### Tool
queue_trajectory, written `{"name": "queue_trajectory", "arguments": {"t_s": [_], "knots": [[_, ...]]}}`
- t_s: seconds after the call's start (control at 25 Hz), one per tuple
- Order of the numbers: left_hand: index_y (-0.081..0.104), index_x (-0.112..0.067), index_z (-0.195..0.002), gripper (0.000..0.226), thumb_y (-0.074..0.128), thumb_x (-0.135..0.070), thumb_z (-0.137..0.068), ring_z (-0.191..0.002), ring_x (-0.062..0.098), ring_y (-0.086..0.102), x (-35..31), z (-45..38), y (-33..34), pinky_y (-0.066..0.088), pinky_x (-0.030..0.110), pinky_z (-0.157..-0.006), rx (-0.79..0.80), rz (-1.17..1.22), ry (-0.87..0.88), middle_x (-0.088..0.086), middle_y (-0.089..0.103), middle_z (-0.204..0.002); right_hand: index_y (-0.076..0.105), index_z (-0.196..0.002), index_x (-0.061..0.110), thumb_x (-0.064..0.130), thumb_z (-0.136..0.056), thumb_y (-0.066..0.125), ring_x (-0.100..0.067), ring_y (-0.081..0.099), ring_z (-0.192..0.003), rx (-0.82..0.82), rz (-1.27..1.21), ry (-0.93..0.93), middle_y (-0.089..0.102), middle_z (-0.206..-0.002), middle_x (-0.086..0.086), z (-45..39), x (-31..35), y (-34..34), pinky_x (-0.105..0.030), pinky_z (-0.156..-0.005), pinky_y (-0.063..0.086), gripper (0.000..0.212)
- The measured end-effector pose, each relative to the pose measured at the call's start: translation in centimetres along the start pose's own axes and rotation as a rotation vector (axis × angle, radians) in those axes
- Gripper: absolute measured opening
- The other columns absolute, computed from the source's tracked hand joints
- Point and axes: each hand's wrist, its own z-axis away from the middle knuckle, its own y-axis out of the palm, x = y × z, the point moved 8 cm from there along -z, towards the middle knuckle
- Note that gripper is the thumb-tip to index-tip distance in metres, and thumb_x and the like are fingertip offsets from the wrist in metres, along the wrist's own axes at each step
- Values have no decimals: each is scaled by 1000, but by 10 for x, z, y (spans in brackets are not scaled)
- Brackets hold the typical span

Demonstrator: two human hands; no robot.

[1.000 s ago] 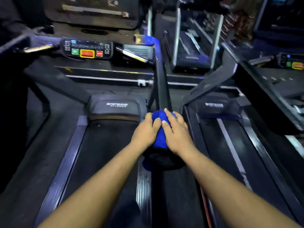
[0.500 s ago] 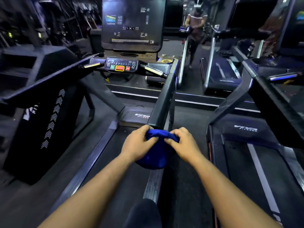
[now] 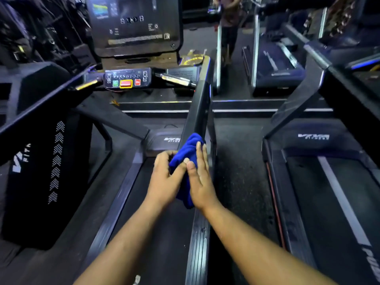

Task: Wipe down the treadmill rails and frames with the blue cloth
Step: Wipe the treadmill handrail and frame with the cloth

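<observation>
**Cloth bunched at the foot of the rail**

On our left stands the dark side panel [image 3: 41,161]; further in, the belt [image 3: 164,233] runs under our forearms. Our left hand [image 3: 164,177] has its fingers curled round the near, left edge of the cloth [image 3: 186,153], thumb pressed into the fabric. The cloth sits between both hands, its top fold lying against the lower end of the rail [image 3: 199,112] and its tail hanging down toward the side strip [image 3: 198,243]. Our right hand [image 3: 200,182] lies flat, fingers straight, pressing the cloth from the right rather than gripping it.

We judge the main risk to be the wad slipping: with only one hand truly holding it, a push up the sloping rail could drag the cloth out from under the flat palm, leaving bare skin on the rail. Bunched so thickly, it may also miss the rail's far face.
</observation>
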Motion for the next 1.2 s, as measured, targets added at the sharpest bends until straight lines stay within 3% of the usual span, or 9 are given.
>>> {"name": "queue_trajectory", "arguments": {"t_s": [0.12, 0.28, 0.44, 0.64, 0.88, 0.96, 1.08, 1.12, 1.2], "knots": [[48, -41, -127, 51, 51, -59, -79, -123, 10, 54, -10, -17, 9, 45, 38, -106, 60, 79, -43, -6, 57, -133, 19, -150, 40, 56, -93, 41, 5, -1, -149, 55, -24, -24, 0, -165, 11, -45, 4, -13, -17, -120, 4, 63], [28, -27, -154, 75, 42, -56, -86, -143, 2, 32, -25, -36, 26, 25, 32, -121, 72, 5, -93, -6, 35, -158, 22, -153, 33, 59, -91, 40, 9, -2, -148, -10, -126, -5, 3, -167, 5, -50, 7, -17, -15, -118, 4, 69], [29, -35, -152, 78, 41, -66, -81, -143, -3, 31, -9, -37, 21, 21, 35, -124, -45, 132, -195, -11, 33, -159, 17, -156, 29, 56, -93, 39, -9, -7, -153, 24, -99, -53, -2, -167, 4, -22, 1, -5, -27, -124, 0, 72], [20, -27, -158, 79, 31, -66, -90, -147, -9, 12, -16, -40, 32, 11, 31, -125, 97, -310, -120, -15, 16, -164, 29, -155, 24, 44, -92, 39, -28, 6, -154, -29, -52, 25, 6, -167, -8, -139, -11, -28, -48, -124, 11, 67], [12, -17, -158, 86, 27, -64, -88, -148, -8, 8, -25, -38, 28, 9, 20, -123, 48, -305, -111, -12, 9, -163, 7, -155, 32, 62, -94, 30, -7, -2, -152, 10, -131, -90, -2, -163, 12, -30, 0, -11, -18, -120, -1, 72], [13, -16, -158, 84, 27, -63, -90, -148, -7, 6, -27, -36, 33, 6, 15, -120, 106, -387, -114, -11, 9, -164, 14, -154, 28, 58, -94, 30, -12, 8, -152, -21, -202, -32, 8, -162, 9, -74, -25, -8, -25, -124, 5, 69], [15, -23, -159, 86, 26, -68, -87, -149, -5, 4, -28, -35, 37, 6, 27, -124, 148, -485, -130, -11, 8, -165, 30, -154, 27, 64, -84, 36, -24, 36, -145, -152, -456, 467, 34, -159, -3, -123, -83, -16, -44, -121, 26, 79], [15, -24, -159, 87, 26, -70, -86, -149, -4, 4, -27, -34, 36, 7, 34, -126, 152, -497, -127, -12, 8, -165, 27, -156, 25, 61, -84, 35, -23, 33, -146, -141, -434, 494, 32, -161, -4, -109, -75, -15, -43, -122, 24, 80], [20, -26, -158, 84, 27, -72, -88, -150, -2, 9, -28, -37, 36, 13, 43, -125, 156, -451, -95, -12, 15, -165, 19, -157, 21, 52, -92, 36, -16, 13, -153, -133, -246, 231, 13, -166, -1, -71, -22, -19, -33, -125, 10, 74]]}}
